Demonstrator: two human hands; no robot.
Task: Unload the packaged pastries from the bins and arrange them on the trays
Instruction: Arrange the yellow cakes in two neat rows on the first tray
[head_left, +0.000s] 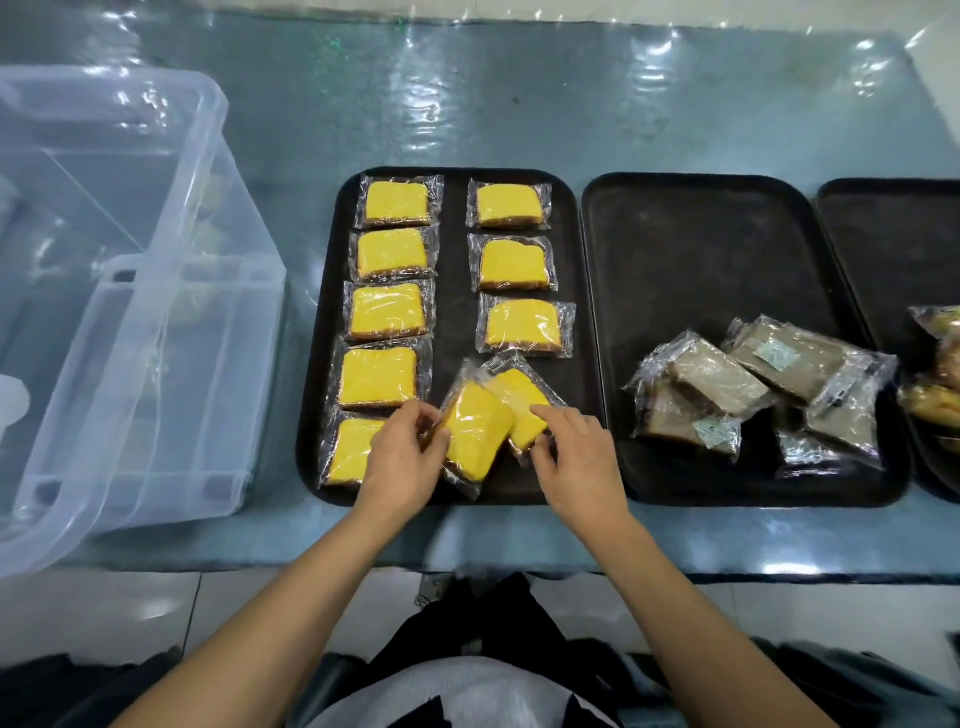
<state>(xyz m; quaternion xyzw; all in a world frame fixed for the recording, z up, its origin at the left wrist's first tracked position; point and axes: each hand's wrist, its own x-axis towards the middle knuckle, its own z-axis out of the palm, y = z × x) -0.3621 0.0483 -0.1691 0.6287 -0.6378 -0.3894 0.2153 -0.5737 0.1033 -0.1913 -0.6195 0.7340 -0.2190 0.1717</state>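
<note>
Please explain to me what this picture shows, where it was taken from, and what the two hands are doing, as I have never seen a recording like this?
There is no machine here: a person wears a wide-angle camera on the head, looking down at their own bare arms over a glossy blue-green table.

On it lie black rectangular trays. The left tray holds clear-wrapped yellow-topped cake slices in two columns. The middle tray carries a loose heap of wrapped brown slices, not yet arranged. A third tray, cut off at the right edge, holds more packets. At far left stands a large clear plastic bin.

The left hand grips one yellow packet, tilted up off the tray. The right hand has its fingers on a second yellow packet partly beneath the first.
</note>
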